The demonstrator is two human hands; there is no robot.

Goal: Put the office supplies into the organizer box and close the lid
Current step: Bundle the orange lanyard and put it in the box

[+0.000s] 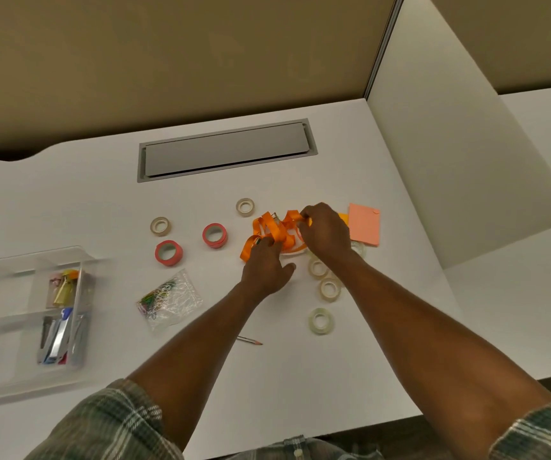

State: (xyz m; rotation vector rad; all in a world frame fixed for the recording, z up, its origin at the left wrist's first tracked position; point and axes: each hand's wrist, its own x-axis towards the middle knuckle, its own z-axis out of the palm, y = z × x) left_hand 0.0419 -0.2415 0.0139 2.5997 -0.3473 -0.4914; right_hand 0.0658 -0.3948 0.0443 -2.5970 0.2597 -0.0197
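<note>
1. Your left hand (264, 265) curled its fingers onto the clip end of the orange lanyard (279, 232), just right of the frame's centre. Your right hand (325, 232) pinched a loop of the strap.
2. The step called for gathering the loose loops into one tight bundle (a trailing strap would likely snag the tape rolls (329, 288) just below).
3. The clear box (25, 313) sat at the left edge, well apart, so a compact bundle would have carried best.
</note>
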